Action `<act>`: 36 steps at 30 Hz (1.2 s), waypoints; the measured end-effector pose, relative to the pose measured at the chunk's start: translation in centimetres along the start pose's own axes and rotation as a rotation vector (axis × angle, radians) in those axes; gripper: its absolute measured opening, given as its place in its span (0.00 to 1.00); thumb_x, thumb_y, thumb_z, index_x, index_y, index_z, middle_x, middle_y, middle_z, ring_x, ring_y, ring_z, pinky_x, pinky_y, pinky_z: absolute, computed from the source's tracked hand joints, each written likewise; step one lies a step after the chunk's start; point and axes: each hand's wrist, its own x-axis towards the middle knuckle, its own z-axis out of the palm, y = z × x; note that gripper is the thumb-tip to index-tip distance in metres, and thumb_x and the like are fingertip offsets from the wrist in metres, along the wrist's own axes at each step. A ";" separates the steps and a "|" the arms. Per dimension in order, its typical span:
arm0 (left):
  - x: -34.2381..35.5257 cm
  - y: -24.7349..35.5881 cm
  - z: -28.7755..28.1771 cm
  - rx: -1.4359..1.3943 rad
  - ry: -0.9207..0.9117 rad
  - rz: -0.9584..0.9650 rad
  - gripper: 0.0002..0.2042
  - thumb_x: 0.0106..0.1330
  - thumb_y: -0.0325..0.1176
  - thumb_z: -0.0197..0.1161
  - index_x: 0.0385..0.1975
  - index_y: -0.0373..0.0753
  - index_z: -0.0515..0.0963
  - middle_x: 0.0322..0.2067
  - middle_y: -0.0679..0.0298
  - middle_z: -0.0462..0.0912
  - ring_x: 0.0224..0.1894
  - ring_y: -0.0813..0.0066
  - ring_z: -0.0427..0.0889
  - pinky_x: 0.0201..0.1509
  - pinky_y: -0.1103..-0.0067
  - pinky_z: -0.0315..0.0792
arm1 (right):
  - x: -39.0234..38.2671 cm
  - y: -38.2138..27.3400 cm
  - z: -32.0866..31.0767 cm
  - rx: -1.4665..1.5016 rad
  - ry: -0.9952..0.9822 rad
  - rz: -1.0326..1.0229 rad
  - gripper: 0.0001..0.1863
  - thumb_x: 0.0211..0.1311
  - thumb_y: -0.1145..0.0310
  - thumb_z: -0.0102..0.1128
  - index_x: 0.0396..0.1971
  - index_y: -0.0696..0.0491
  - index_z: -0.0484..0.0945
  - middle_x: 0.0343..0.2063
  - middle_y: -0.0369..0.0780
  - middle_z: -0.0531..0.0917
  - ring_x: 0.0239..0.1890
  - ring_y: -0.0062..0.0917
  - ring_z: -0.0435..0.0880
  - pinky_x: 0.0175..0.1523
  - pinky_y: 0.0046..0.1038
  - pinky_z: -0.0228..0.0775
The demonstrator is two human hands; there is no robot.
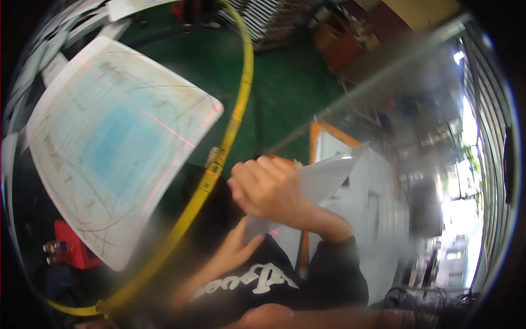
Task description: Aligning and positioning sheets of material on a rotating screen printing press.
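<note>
In the middle of the head view, my right hand is closed in a fist with its knuckles up. A thin white sheet, slightly curled, runs out from behind this fist toward the right. Lower and closer to my body, my left hand has its thumb and fingers closed on the sheet's lower end. The right forearm crosses in front of part of the sheet, and the right fingertips are hidden. Both hands are just right of a curved yellow band.
To the left lies a large white board with a faded blue patch and red light lines across it. A red plastic object sits below it. An orange-edged white panel stands behind the sheet. Racks rise beyond the green floor.
</note>
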 end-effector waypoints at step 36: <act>-9.5 4.9 -22.2 1.122 1.239 -0.141 0.13 0.55 0.23 0.65 0.42 0.34 0.78 0.48 0.56 0.77 0.50 0.56 0.76 0.54 0.69 0.70 | 22.4 4.0 23.0 1.347 -0.424 0.491 0.27 0.65 0.78 0.51 0.62 0.65 0.58 0.48 0.49 0.78 0.50 0.26 0.78 0.56 0.23 0.67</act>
